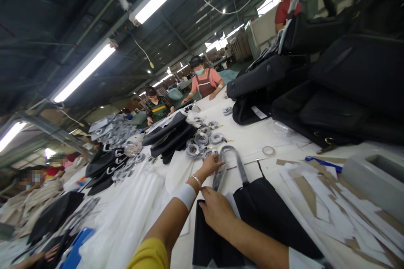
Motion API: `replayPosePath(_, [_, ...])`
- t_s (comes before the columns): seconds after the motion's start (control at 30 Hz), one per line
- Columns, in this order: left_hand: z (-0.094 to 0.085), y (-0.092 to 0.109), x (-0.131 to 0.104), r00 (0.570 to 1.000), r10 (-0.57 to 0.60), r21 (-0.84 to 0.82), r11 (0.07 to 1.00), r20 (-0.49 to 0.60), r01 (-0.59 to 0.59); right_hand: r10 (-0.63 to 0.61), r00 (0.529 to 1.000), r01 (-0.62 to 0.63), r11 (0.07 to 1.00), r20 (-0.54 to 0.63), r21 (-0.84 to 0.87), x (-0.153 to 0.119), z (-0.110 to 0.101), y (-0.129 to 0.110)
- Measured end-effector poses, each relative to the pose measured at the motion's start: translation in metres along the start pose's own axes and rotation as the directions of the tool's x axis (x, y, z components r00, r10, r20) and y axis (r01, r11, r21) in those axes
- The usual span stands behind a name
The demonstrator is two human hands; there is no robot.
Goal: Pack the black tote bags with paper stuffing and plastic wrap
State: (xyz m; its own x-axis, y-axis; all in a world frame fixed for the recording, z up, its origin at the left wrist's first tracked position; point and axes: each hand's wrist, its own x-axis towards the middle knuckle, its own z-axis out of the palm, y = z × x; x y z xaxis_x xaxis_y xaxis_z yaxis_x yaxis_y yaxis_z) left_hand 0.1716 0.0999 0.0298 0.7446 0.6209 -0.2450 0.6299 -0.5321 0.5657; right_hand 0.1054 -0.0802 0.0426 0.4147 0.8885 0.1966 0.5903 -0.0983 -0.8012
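A black bag [263,204] lies on the white table in front of me, its handle [241,166] standing up in a grey wrapping. My left hand [212,164], below a bracelet and a white band, has its fingers bent against the near side of that handle and appears to pinch it. Close to my body, my right hand [217,210] grips the bag's upper edge, thumb and fingers closed over it. Coiled grey straps [202,136] with metal clips lie just beyond my left hand.
Stacked black bags [356,80] rise at the right, above a grey bin [375,180] and cardboard strips [315,197]. A tape roll [268,150] lies beyond my bag. White wrapping sheets [123,214] cover the left side. Two people work across the table; another person's hand [50,254] shows lower left.
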Motion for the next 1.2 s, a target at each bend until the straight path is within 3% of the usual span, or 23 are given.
replayPosePath(0.07, [0.004, 0.002, 0.008, 1.0, 0.003, 0.063, 0.998, -0.021, -0.002, 0.017, 1.0, -0.017, 1.0, 0.017, -0.006, -0.001, 0.0, 0.0])
replayPosePath(0.2, [0.008, 0.008, 0.021, 0.998, -0.029, 0.105, 0.994, -0.052, 0.034, -0.086, 0.995, 0.088, 0.995, 0.059, -0.035, -0.003, 0.001, -0.002])
replayPosePath(0.33, [0.01, 0.016, 0.033, 0.996, -0.061, 0.033, 0.997, -0.063, 0.063, -0.089, 0.994, 0.092, 0.994, 0.065, -0.051, -0.004, 0.002, -0.002])
replayPosePath(0.5, [0.01, 0.024, 0.039, 0.998, -0.063, -0.106, 0.992, 0.024, 0.065, -0.103, 0.991, 0.109, 0.992, 0.082, -0.068, -0.002, 0.002, -0.001])
replayPosePath(0.63, [-0.007, 0.028, 0.036, 1.0, -0.014, -0.146, 0.989, -0.007, 0.013, -0.149, 0.987, 0.15, 0.988, 0.069, -0.018, -0.003, -0.003, -0.002])
replayPosePath(0.77, [-0.045, 0.034, 0.028, 0.992, 0.069, -0.128, 0.988, -0.108, -0.083, -0.144, 0.989, 0.149, 0.974, -0.041, 0.171, -0.003, -0.004, -0.003])
replayPosePath(0.87, [-0.076, 0.039, 0.009, 0.967, 0.163, -0.06, 0.982, -0.195, -0.178, -0.103, 0.985, 0.149, 0.907, -0.135, 0.394, 0.002, -0.003, -0.001])
replayPosePath(0.97, [-0.094, 0.044, -0.026, 0.913, 0.272, 0.071, 0.962, -0.304, -0.263, 0.092, 0.986, 0.026, 0.733, -0.138, 0.679, 0.011, -0.008, 0.0])
replayPosePath(1.07, [-0.091, 0.046, -0.074, 0.856, 0.353, 0.223, 0.932, -0.378, -0.285, 0.279, 0.953, -0.044, 0.523, -0.122, 0.851, 0.02, -0.019, 0.0])
replayPosePath(1.2, [-0.063, 0.042, -0.134, 0.837, 0.396, 0.365, 0.894, -0.377, -0.259, 0.3, 0.943, 0.031, 0.341, -0.14, 0.94, 0.024, -0.035, -0.001])
